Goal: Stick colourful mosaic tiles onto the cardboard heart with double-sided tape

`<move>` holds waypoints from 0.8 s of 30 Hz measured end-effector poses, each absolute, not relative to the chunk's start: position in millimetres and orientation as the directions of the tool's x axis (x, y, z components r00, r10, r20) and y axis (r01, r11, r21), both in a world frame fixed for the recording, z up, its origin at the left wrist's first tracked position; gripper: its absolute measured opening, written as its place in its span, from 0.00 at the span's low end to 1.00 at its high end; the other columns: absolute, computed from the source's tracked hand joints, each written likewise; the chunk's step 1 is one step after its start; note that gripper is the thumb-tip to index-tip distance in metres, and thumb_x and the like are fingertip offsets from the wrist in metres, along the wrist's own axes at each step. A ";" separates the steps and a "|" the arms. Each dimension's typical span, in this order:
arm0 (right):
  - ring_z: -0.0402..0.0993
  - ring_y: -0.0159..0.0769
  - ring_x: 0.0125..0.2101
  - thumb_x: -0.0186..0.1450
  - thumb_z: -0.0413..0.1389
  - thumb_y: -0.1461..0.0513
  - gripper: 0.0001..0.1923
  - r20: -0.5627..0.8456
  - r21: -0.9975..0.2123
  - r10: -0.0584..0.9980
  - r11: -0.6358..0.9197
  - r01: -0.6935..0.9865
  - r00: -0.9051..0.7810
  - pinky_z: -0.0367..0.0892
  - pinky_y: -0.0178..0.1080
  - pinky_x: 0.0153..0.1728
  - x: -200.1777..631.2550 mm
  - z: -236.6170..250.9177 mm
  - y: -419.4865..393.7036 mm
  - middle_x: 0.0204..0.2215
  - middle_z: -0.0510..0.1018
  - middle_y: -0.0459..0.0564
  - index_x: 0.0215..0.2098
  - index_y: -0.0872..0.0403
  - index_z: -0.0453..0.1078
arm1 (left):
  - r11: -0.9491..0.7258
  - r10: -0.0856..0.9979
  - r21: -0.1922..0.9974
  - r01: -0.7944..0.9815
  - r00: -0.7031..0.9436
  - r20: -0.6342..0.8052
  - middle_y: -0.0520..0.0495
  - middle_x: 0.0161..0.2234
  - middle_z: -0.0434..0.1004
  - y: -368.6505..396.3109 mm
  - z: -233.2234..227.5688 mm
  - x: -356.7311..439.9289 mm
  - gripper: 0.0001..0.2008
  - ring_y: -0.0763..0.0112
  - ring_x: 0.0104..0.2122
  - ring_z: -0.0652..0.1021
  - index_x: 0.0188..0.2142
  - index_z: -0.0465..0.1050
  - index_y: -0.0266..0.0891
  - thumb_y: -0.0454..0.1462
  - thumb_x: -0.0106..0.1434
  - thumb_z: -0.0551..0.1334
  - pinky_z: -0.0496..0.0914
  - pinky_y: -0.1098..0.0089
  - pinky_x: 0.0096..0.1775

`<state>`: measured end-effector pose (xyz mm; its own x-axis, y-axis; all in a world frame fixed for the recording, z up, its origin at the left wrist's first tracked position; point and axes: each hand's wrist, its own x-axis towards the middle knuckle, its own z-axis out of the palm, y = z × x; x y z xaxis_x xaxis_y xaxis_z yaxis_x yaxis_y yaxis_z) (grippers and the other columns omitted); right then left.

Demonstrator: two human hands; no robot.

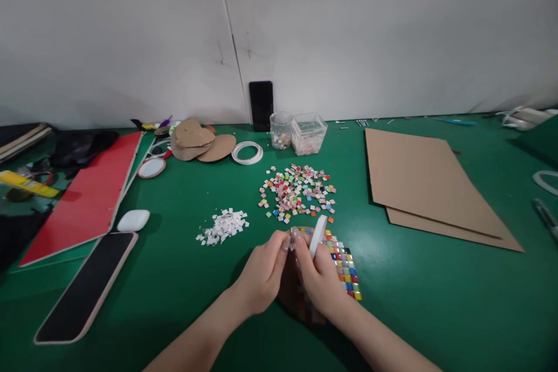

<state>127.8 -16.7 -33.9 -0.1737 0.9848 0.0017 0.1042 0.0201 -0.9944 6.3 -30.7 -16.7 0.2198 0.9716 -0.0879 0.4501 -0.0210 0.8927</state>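
Left hand: your left hand [261, 270] is near centre, fingers curled in, tips pinched up against the right hand's tips; what sits in the pinch is too small to tell.
Right hand: your right hand [320, 279] is just right of the left, fingers closed around a tape roll [318, 235], which stands on edge between thumb and fingers.
Mosaic: tile board [344, 267] lies flat under and right of your right hand, rows of coloured squares showing; its near-left part is hidden by both hands.
Loose tiles: tile pile [299, 192] is spread just beyond your hands, mixed colours, touching nothing else.
Scraps: white scraps [223, 225] in a small heap left of the tile pile, apart from it.
Containers: cup [281, 129] and clear box [308, 132] stand side by side far centre, both with small bits inside.
Far tape: tape ring [247, 152] lies flat left of the cup.
Phones: dark phone [261, 104] leans upright on the wall behind the cup; long phone [87, 286] lies face up near left.
Case: white case [133, 220] sits just beyond the long phone.
Left side: red board [87, 197] lies flat, far-left of the case; brown cutouts [198, 140] are stacked beyond it, near the tape ring.
Right side: cardboard sheets [431, 186] are stacked flat, well apart from your hands.
Surface: green mat [436, 302] covers the table.
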 end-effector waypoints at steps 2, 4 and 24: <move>0.68 0.33 0.25 0.65 0.44 0.52 0.18 0.012 -0.994 0.984 0.032 0.108 -0.178 0.66 0.36 0.30 127.5 -34.2 -16.9 0.22 0.72 0.47 0.32 0.53 0.71 | -0.025 0.975 0.896 0.444 0.210 -0.077 0.54 0.21 0.63 -30.7 -17.1 6.2 0.14 0.72 0.23 0.69 0.39 0.63 0.40 0.42 0.67 0.42 0.61 0.74 0.25; 0.68 0.33 0.25 0.66 0.43 0.53 0.18 0.016 -0.993 0.982 0.037 0.109 -0.190 0.66 0.36 0.31 127.2 -33.9 -16.6 0.23 0.72 0.47 0.32 0.53 0.71 | -0.025 0.974 0.899 0.438 0.213 -0.076 0.54 0.21 0.64 -30.5 -16.3 5.9 0.14 0.72 0.24 0.70 0.39 0.62 0.40 0.43 0.67 0.42 0.61 0.73 0.26; 0.64 0.31 0.24 0.66 0.43 0.54 0.17 -0.005 -0.996 0.978 0.014 0.089 -0.208 0.63 0.34 0.28 126.9 -31.7 -16.2 0.21 0.69 0.45 0.31 0.53 0.70 | -0.076 0.961 0.860 0.504 0.266 -0.071 0.52 0.25 0.68 -29.2 -13.6 5.5 0.13 0.74 0.22 0.68 0.35 0.59 0.40 0.41 0.68 0.40 0.58 0.73 0.24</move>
